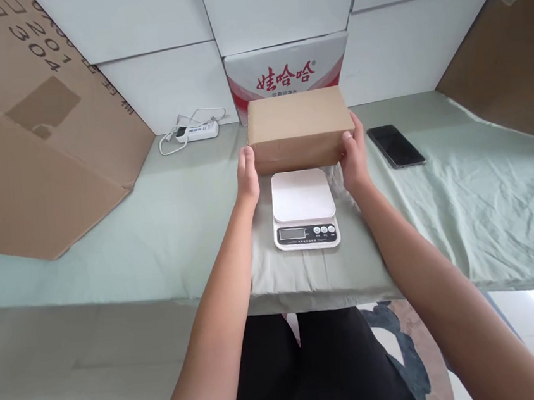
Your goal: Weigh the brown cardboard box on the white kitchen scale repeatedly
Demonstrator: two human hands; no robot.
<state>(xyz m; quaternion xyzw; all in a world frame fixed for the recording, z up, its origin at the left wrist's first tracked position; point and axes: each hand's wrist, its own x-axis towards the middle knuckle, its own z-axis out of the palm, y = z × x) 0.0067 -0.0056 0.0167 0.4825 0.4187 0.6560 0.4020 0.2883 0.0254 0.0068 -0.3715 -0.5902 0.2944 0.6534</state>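
A closed brown cardboard box is gripped between my two hands, just behind the scale. My left hand presses on its left end, thumb at the near left corner. On the right end, my right hand has its thumb on the front face and fingers along the side. Nearer to me lies a white kitchen scale with its plate bare; its display and several buttons face me. Whether the box touches the cloth cannot be made out. Some clear plastic shows beside the scale, near my right hand.
A black phone lies right of the box on the green tablecloth. A white power strip with its cord sits at the back left. Behind stands a white carton with red lettering. Large cardboard panels flank both sides.
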